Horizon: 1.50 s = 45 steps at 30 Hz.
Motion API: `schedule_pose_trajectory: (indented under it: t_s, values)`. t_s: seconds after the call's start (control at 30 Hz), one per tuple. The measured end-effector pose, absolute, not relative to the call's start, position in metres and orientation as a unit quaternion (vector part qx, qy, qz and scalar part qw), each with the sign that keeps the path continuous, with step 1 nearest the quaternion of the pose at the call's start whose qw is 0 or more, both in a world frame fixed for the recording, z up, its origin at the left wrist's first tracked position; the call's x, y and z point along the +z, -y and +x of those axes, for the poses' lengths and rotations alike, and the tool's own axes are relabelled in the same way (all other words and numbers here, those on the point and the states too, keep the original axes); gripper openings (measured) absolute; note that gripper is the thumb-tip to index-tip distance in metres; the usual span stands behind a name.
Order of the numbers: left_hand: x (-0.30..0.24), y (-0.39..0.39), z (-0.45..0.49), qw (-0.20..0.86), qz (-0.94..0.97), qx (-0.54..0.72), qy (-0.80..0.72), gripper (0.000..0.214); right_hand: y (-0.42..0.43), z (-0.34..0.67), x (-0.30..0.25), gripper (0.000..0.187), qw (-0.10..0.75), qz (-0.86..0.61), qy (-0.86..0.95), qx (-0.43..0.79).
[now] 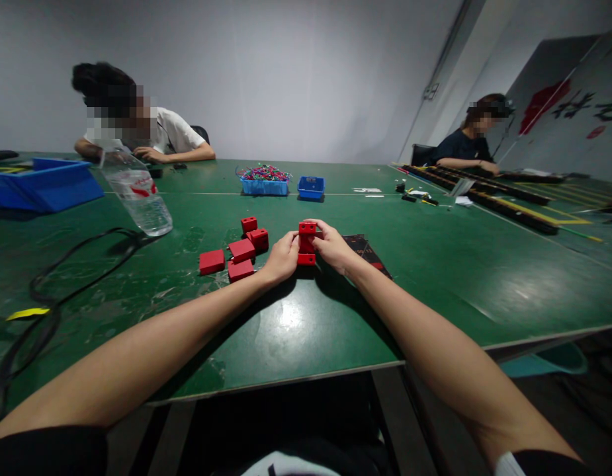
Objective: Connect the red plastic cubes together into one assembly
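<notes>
Between my two hands is a red block-shaped housing [306, 246] with small holes in its end faces and a recessed middle. My left hand [284, 256] grips its left side, fingers closed against it. On the other side my right hand [330, 246] pinches it, thumb on the front and fingers over the back. Several more red blocks [241, 250] lie loosely grouped on the green table [435, 264], left of my left hand. A dark printed sheet or flat box [365, 253] rests partly behind my right hand and wrist.
Farther back stand a blue bin of colourful small parts [264, 184] and a small blue bin [311, 188]. A tilted plastic bottle [139, 198] and black cable [52, 291] are at left, by a large blue bin [42, 185]. Two people sit beyond; long dark strips [504, 208] lie right.
</notes>
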State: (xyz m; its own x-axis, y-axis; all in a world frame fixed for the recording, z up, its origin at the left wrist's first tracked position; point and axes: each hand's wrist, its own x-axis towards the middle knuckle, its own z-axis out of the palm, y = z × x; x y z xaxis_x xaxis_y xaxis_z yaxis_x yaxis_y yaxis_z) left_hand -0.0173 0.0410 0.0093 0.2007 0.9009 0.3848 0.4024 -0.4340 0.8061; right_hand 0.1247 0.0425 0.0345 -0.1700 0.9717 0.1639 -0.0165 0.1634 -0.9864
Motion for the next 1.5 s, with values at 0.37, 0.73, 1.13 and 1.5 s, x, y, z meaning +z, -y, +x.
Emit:
schedule_pose_trajectory:
  t_s: [0.37, 0.73, 1.13, 1.5]
  values:
    - [0.0108, -0.0403, -0.0165, 0.283, 0.723, 0.438, -0.453, 0.033, -0.0375, 0.1259, 0.0390, 0.032, 0.482, -0.401, 0.586, 0.513]
    - [0.0110, -0.0400, -0.0165, 0.284, 0.721, 0.439, -0.455, 0.033, -0.0377, 0.1260, 0.0382, 0.033, 0.484, -0.406, 0.603, 0.488]
    - [0.0121, -0.0389, -0.0168, 0.288, 0.721, 0.443, -0.448, 0.034, -0.0387, 0.1251, 0.0367, 0.032, 0.491, -0.407, 0.606, 0.476]
    - [0.0109, -0.0406, -0.0157, 0.308, 0.707, 0.454, -0.446, 0.031, -0.0391, 0.1261, 0.0369, 0.032, 0.492, -0.410, 0.606, 0.471]
